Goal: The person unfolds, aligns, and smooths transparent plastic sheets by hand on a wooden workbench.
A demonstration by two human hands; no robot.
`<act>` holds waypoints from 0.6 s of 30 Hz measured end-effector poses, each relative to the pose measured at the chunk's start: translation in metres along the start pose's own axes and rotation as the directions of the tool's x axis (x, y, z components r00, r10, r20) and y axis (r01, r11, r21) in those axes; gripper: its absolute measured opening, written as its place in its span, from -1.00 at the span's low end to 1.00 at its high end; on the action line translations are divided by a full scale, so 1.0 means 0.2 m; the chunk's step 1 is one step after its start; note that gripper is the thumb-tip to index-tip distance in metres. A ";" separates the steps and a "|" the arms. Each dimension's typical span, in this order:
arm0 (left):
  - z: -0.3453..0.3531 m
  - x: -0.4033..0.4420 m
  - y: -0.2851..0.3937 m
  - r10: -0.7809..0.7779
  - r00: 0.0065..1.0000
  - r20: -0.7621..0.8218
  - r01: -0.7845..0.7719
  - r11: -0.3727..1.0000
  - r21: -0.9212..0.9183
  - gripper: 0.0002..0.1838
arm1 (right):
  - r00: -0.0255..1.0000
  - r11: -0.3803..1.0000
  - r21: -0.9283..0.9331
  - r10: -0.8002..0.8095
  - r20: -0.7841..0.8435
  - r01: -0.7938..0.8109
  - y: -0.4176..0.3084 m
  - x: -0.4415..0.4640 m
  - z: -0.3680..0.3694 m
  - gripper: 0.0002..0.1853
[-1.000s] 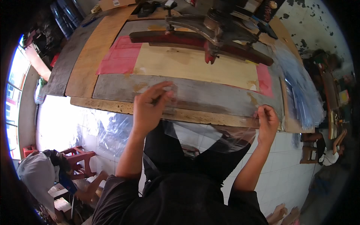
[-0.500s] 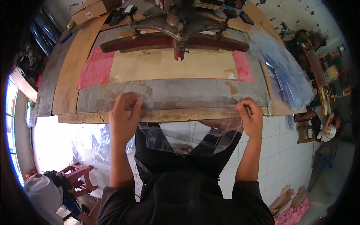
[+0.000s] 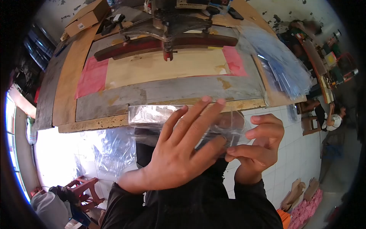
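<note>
A clear, shiny plastic sheet is bunched or folded at the table's front edge, above my lap. Across it reaches my left hand, palm down and open, fingers spread over the plastic. My right hand is at the sheet's right end, upper fingers loosely curled and apart. Its lower fingertips are pressed together at the plastic's edge near my left thumb. Part of the sheet is hidden under my left hand.
The worktable has a metal plate, a cream sheet with pink ends and a press bar above it. Clear plastic sheets are stacked at right. A cardboard box stands back left. A seated person is at far right.
The plastic, earlier stretched between both hands, is now gathered toward the right. My left hand has crossed over it and opened; my right hand has turned and moved down. The view has shifted.
</note>
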State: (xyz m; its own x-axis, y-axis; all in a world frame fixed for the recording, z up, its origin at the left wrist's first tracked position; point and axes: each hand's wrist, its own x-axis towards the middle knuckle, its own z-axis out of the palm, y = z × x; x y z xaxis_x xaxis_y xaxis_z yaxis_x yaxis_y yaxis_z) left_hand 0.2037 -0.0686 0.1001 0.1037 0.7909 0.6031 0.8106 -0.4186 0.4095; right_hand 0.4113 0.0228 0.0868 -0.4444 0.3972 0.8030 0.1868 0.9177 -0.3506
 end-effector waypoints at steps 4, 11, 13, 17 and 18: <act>0.02 0.03 0.06 0.107 0.994 -0.018 -0.107 0.994 -0.008 -0.64 | 0.999 0.992 0.122 0.021 0.030 -0.025 0.00 0.01 -0.06 -0.71; 0.05 -0.01 0.01 -0.043 0.996 -0.081 0.026 0.979 -0.201 -0.71 | 0.858 0.805 0.302 0.495 0.135 -0.511 -0.03 0.08 -0.09 -0.40; 0.04 -0.08 0.00 -0.094 0.992 -0.084 0.082 0.987 -0.137 -0.68 | 0.797 0.857 0.167 0.359 0.486 -0.488 0.13 0.01 -0.13 -0.24; 0.13 -0.19 -0.10 0.054 0.992 -0.114 -0.082 0.962 -0.262 -0.69 | 0.849 0.861 0.280 0.272 0.452 -0.425 0.13 -0.03 -0.08 -0.41; 0.14 -0.20 -0.10 0.084 0.988 -0.130 -0.114 0.964 -0.241 -0.69 | 0.846 0.857 0.284 0.273 0.458 -0.431 0.12 -0.03 -0.08 -0.41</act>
State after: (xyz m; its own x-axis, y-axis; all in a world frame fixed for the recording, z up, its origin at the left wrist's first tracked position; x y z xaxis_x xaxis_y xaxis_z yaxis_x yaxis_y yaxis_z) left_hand 0.1986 -0.0797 0.0479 0.0954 0.6881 0.7193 0.6308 -0.6008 0.4911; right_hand 0.4322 0.0421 0.0804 -0.7262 0.5842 0.3625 0.1028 0.6135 -0.7830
